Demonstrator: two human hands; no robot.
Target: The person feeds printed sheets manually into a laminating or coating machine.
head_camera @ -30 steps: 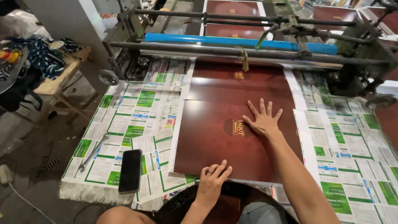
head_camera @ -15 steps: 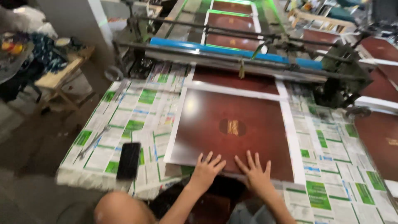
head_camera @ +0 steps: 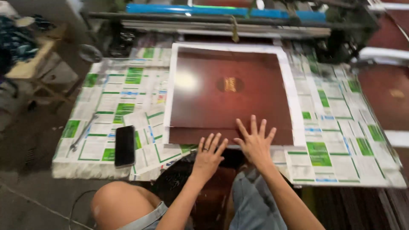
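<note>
Head camera, looking down, takes in a work table papered over with green-and-white printed sheets, and on it a large dark red-brown sheet with a white border and a small gold emblem near its middle. That sheet lies flat on a stack of like sheets, its far edge close to the rollers of a machine with a blue bar across the top of the picture, its near edge at the table's front, just ahead of the person's knees. Both hands sit at that near edge. The left hand is spread flat, fingers fanned, a dark ring on one finger, its fingertips reaching onto the front margin of the sheet while the palm hangs over the table's edge; it grips nothing. The right hand is likewise wide open, palm down, fingers splayed and pressed on the sheet's lower part, holding nothing. The two hands lie just beside each other, not touching. Left of the sheet, on the papered surface, a black phone lies face down near the front edge, and a wrench lies further left, well apart from the hands. Another red-brown sheet shows at the right side.
</note>
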